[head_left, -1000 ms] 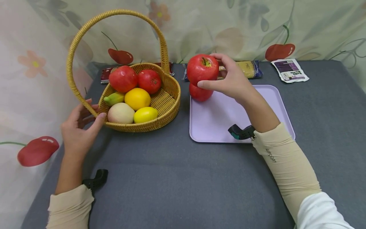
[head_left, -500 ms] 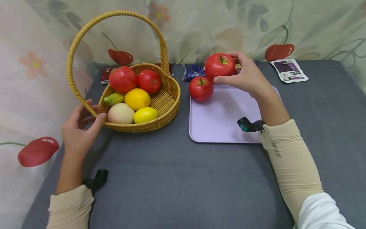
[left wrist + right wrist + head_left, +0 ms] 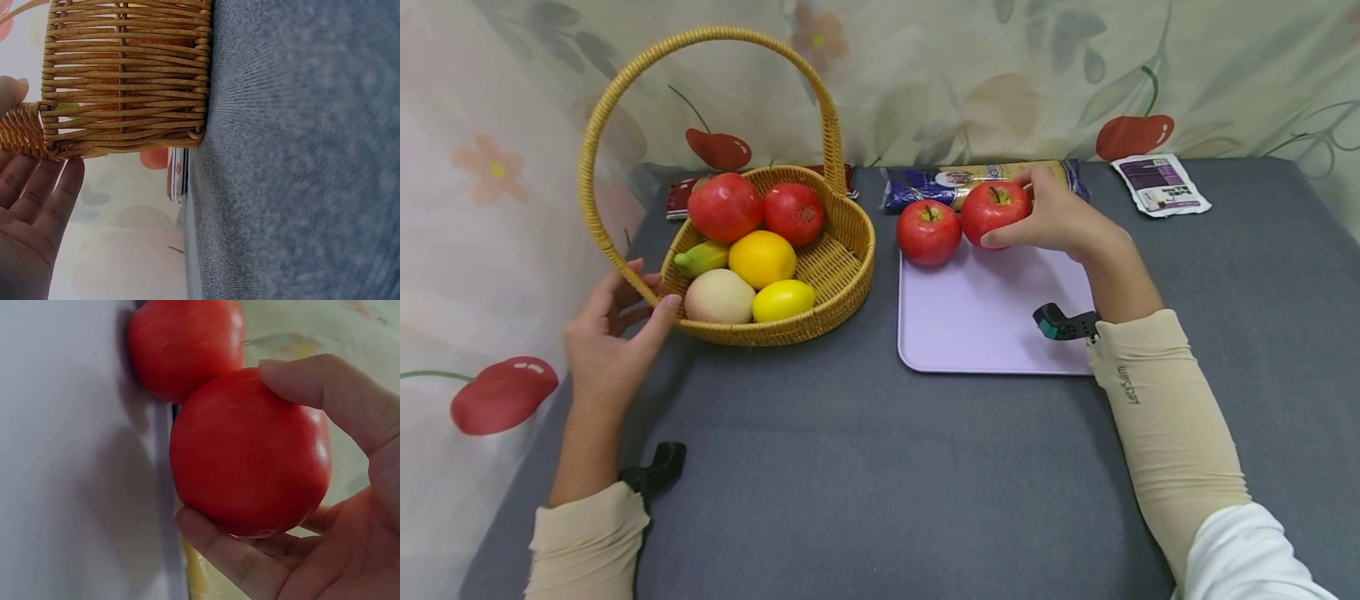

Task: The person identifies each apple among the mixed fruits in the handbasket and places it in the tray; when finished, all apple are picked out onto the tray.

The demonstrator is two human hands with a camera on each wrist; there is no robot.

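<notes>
My right hand (image 3: 1056,215) grips a red apple (image 3: 994,208) between thumb and fingers, over the far edge of a lilac tray (image 3: 970,333). Just left of it, a second red apple (image 3: 928,235) sits at the tray's far left corner. In the right wrist view the held apple (image 3: 250,456) overlaps the other apple (image 3: 187,347); whether they touch I cannot tell. At the left, my left hand (image 3: 613,333) holds the wicker basket (image 3: 775,335) at the foot of its tall handle. The left wrist view has my fingers (image 3: 53,200) against the handle's base.
Inside the basket lie a pomegranate (image 3: 725,207), another red fruit (image 3: 792,214), an orange-yellow fruit (image 3: 762,259), a lemon (image 3: 784,300), a peach (image 3: 720,297) and a banana-like fruit (image 3: 702,259). Behind the tray is a blue-and-yellow packet (image 3: 955,179); a white-and-purple pouch (image 3: 1161,185) lies farther right.
My right hand has carried its apple rightward and then lower, from above the other apple to beside it at the tray's far edge. My left hand and the basket stay put.
</notes>
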